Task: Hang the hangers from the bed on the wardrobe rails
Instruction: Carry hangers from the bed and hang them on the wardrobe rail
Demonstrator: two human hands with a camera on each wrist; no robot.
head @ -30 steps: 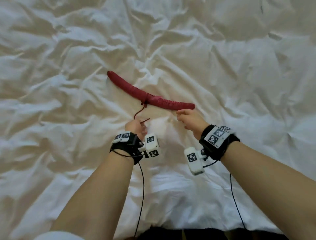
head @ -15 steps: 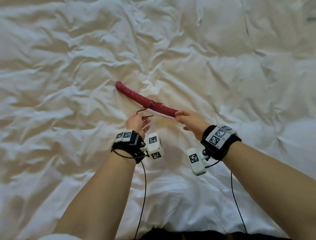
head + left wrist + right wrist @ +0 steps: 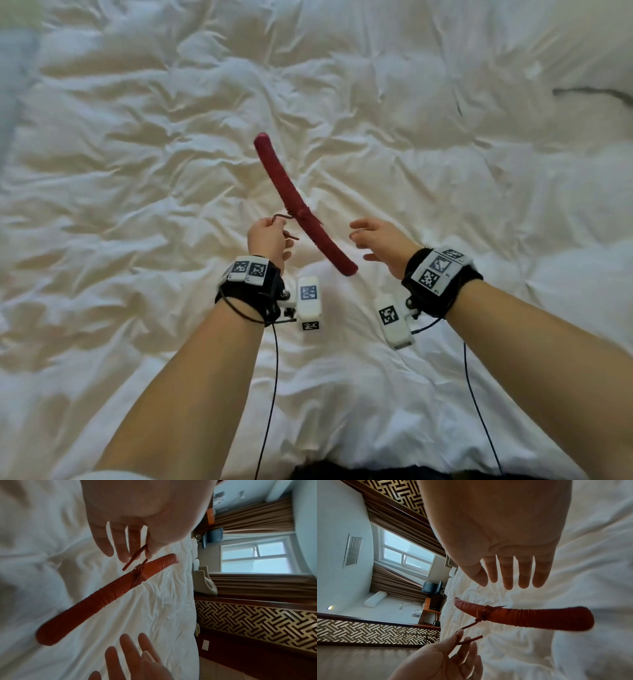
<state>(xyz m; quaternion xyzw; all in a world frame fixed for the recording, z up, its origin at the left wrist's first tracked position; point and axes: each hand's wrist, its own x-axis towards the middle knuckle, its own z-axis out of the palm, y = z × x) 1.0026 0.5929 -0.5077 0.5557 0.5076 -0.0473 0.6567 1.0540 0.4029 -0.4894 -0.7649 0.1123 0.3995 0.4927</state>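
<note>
A person leans over a bed (image 3: pixel 144 342) covered in a rumpled white sheet, both bare forearms reaching forward, each wrist wearing a black band with a small camera. The left hand (image 3: pixel 265 238) pinches the thin wire hook (image 3: pixel 281 216) of a red padded hanger (image 3: pixel 301 209) between thumb and fingers. The hanger is lifted clear of the sheet and hangs in the air on a slant — one end pointing away up the bed, the other end down near the person, between the two hands. The right hand (image 3: pixel 380 240) is just beside the hanger but not touching it, its fingers spread and relaxed, holding nothing.

The step in hand looks to be the pickup: this hanger is off the bed and held by its hook alone. Only this one red hanger can be made out on the sheet. A thin dark shape (image 3: pixel 592 94) lies at the far right edge, too blurred to identify.

No wardrobe or rail shows in any view — only a window, brown curtains and a patterned wood panel in the wrist views. The next move probably calls for turning away from the bed, carrying the hanger to the wardrobe and keeping the hook's open side free to slip over a rail.
</note>
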